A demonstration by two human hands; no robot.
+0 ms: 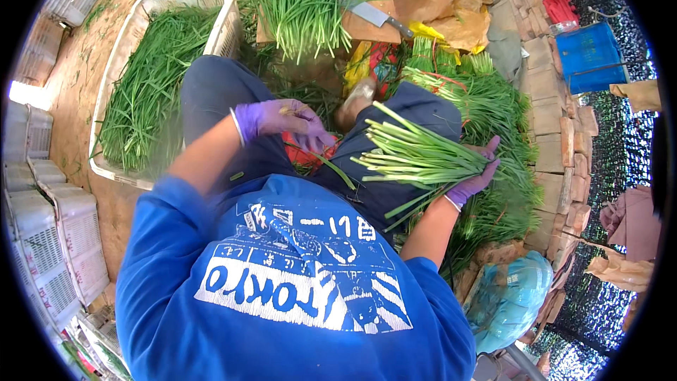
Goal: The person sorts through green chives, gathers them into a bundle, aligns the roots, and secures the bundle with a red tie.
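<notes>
The right hand [474, 175], in a purple glove, has its grip closed around a bunch of green stalks [416, 155]. The bunch lies nearly level, its pale cut ends pointing left of the grip, over the lap. The left hand [285, 121], also gloved, hovers palm down with fingers curled loosely, pinching a thin strand. Beyond it lie a white crate [224, 25] of greens, a wooden board [367, 0] and a cleaver [377, 15].

The right hand [474, 175], gloved purple, grips a bundle of green stalks [416, 155] at three o'clock; the left hand [285, 121] pinches one stalk [331, 166] at center.
</notes>
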